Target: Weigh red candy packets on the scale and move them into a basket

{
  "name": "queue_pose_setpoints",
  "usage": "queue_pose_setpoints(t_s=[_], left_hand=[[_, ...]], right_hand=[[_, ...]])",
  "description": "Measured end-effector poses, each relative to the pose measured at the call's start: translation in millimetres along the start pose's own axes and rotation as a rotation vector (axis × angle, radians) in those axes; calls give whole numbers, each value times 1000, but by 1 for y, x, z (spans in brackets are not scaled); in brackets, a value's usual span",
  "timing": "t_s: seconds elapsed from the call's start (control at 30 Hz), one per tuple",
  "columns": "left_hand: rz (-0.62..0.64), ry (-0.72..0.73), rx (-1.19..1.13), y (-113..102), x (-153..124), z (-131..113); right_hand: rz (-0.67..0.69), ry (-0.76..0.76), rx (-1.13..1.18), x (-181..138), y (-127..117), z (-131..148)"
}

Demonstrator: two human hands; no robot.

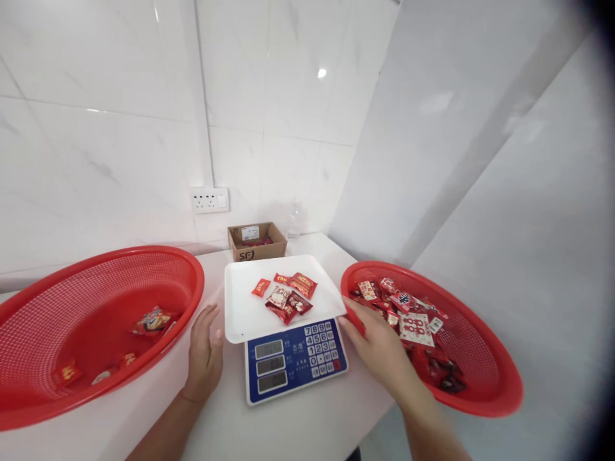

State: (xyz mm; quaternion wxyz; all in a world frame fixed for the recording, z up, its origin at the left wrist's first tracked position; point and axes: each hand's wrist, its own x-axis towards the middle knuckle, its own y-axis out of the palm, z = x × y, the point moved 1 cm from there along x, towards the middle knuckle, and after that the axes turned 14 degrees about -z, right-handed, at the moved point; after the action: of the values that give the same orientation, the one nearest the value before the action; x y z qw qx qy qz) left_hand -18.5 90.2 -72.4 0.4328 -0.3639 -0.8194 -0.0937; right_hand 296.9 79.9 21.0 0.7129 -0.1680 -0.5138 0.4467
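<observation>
A digital weighing scale (302,365) with a blue keypad panel stands on the table. On top sits its white tray (243,320), tilted in view, bearing several red and white wrapped sweets (288,298). My left hand (205,349) is beside the tray's left edge, thumb and fingers apart, with nothing in it. At the tray's near right corner is my right hand (369,336), thumb and fingers spread, with the red basket's rim showing between them. Whether its fingertips touch the tray is hard to make out.
A red basket (110,256) with a few wrapped sweets stands at left. Another red basket (490,339), with many packets, is at right. Behind the scale are a cardboard box (264,250) and a clear container (294,221), near the tiled wall with its socket (210,200).
</observation>
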Motion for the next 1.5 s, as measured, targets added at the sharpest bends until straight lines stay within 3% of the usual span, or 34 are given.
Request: queue_pose_setpoints(t_s=[0.13, 0.3, 0.5, 0.97, 1.2, 1.37, 1.5], left_hand=[[7, 2, -12, 3, 1, -2], [1, 29, -19, 4, 2, -5], [-1, 12, 19, 2, 0, -4], [-19, 3, 47, 1, 3, -10], [-36, 206, 164, -21, 39, -45], [178, 42, 559, -48, 73, -47], [362, -46, 706, -80, 74, -33]], right_hand=[[24, 141, -158, -27, -26, -38], [255, 288, -382, -44, -38, -42], [304, 252, -542, -42, -37, -31], [298, 232, -547, -44, -35, -32], [278, 214, -527, -44, -35, -32], [290, 217, -514, -44, -34, -34], [303, 227, -514, -44, -34, -35]])
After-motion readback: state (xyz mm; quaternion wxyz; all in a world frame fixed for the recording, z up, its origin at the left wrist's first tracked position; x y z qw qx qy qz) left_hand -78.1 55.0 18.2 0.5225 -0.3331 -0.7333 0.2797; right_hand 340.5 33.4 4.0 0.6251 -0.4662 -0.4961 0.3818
